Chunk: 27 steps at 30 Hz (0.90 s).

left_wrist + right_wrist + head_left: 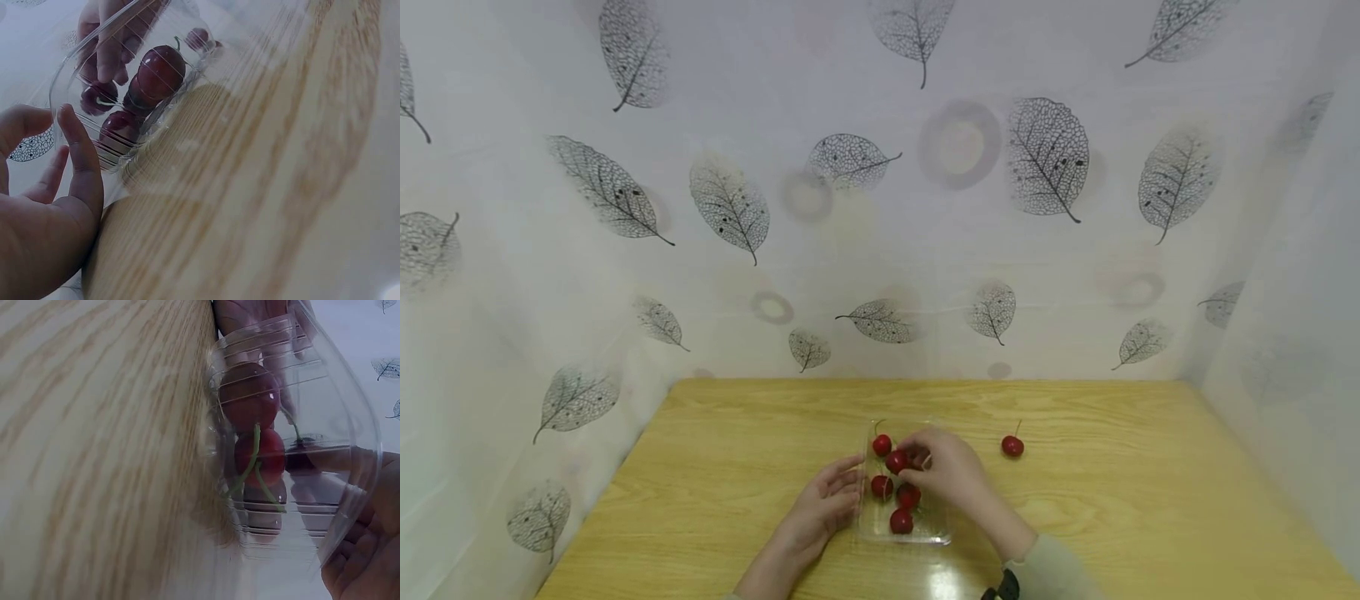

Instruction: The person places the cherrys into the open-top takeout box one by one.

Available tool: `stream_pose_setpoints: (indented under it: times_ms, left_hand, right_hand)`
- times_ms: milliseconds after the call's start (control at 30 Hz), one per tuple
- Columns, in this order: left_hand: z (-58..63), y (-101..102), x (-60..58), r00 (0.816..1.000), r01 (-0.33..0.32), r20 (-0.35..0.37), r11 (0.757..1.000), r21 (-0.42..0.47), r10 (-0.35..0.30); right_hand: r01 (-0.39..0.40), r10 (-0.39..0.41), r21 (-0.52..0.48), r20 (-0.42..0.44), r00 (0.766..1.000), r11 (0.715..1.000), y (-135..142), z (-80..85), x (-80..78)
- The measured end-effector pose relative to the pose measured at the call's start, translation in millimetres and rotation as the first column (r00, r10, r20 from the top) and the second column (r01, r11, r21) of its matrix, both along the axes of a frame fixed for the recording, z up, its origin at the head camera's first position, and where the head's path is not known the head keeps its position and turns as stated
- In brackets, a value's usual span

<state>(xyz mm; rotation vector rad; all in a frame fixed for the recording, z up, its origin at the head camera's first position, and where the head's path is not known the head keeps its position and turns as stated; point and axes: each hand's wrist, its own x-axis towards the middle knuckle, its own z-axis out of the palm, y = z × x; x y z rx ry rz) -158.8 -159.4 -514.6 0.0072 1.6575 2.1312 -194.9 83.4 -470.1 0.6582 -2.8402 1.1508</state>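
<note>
A clear plastic box [936, 527] lies on the table with several red cherries [901, 522] inside, some with green stems. My right hand [951, 468] reaches over the box's right side and pinches a cherry [897, 462] between thumb and fingers. In the right wrist view, that dark cherry [301, 456] shows through the transparent wall, at the fingertips. My left hand [826, 510] stands at the box's left side, its fingers touching the outside of the wall. The left wrist view shows its fingertips [66, 119] against the box's rim, with no cherry in them.
One cherry [1012, 447] with its stem up lies on the wooden table [737, 450], right of the box. Pale sheeting [910, 242] printed with leaves rises behind the table and along both sides. A dark band [1002, 586] is on the right wrist.
</note>
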Motion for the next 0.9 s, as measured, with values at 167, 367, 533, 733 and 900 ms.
stream_pose_setpoints:
  times_ms: [167,367,533,733,900]
  left_hand:
    - [-0.5,0.3,0.1,1.0,0.004,-0.007,1.0,0.002,-0.004]
    - [0.1,0.3,-0.2,1.0,0.005,-0.007,1.0,0.009,-0.004]
    - [0.7,0.5,-0.1,1.0,0.0,-0.005,1.0,0.006,0.0]
    - [0.5,0.6,0.1,1.0,0.002,-0.006,1.0,0.0,-0.002]
    - [0.1,0.6,-0.3,1.0,0.0,0.0,1.0,0.002,0.0]
  right_hand:
    - [0.008,-0.008,0.041,-0.019,1.0,0.999,-0.8,0.1,0.9]
    - [0.006,-0.005,0.062,-0.026,1.0,0.998,-1.0,-0.1,0.4]
    - [0.007,-0.003,0.072,-0.047,0.999,0.997,-1.1,-0.8,0.5]
    - [0.018,-0.017,0.027,-0.036,0.999,0.999,-1.1,-1.9,1.0]
    - [0.02,-0.021,-0.012,-0.007,1.0,1.0,-0.1,-2.7,-0.5]
